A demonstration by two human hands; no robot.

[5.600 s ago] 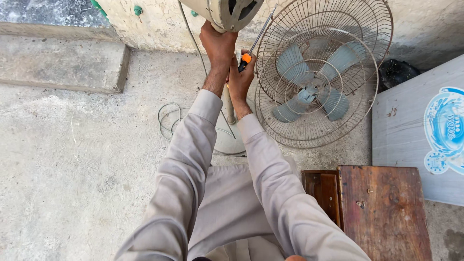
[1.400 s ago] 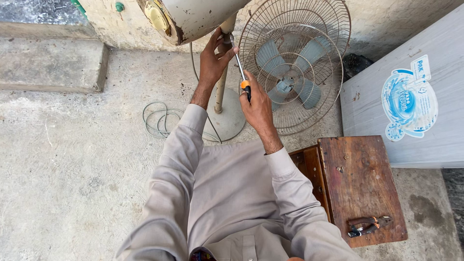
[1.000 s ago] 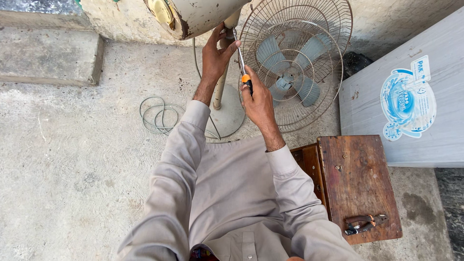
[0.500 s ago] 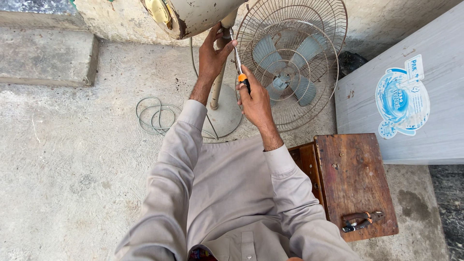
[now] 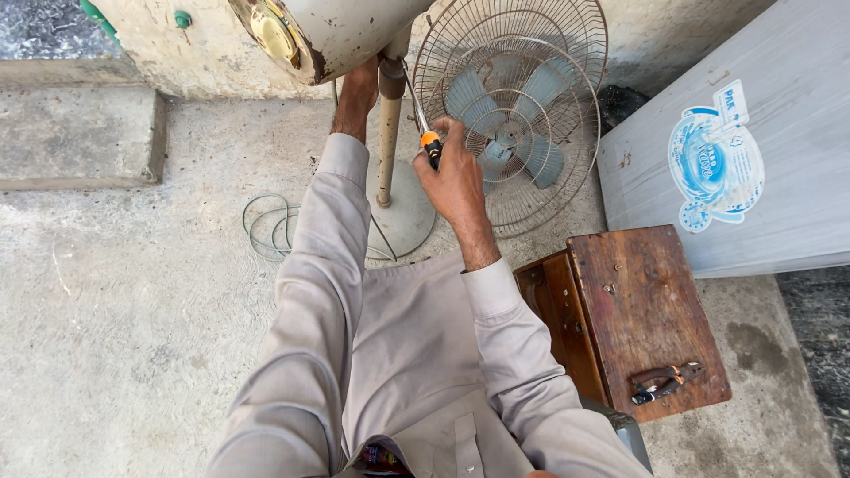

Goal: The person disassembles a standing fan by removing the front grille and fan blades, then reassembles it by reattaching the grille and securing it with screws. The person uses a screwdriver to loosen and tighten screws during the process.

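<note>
Screwdriver (image 5: 425,133), orange-and-black handle, is in the right hand (image 5: 456,173), fist wrapped tight round the grip. Shaft runs up and left; tip sits at the joint where the stand pole (image 5: 388,133) meets the underside of the cream motor housing (image 5: 332,31). The tip itself is hidden by the housing, so I can't tell whether it's seated in a screw.

Left hand (image 5: 359,88) reaches up behind the pole under the housing. Fingers are out of sight, so whether it's gripping or just bracing is unclear.

My read on doing this well:
- Keep the shaft in line with the screw, not canted, and push along the axis before turning or it'll cam out.
- Left hand should take the housing's weight so the joint doesn't bind.
- Housing looks rusty at the rim, so expect a stiff fastener: short firm turns, no jerks.

Around it: round base (image 5: 403,217) of the stand on the concrete floor (image 5: 115,336), coiled cable (image 5: 270,230) just left of it. Wire fan guard (image 5: 513,106) with blades leans on the wall behind. Wooden box (image 5: 633,319) at right, pliers (image 5: 664,382) lying on its lid, within reach. Grey panel (image 5: 779,177) beyond.
</note>
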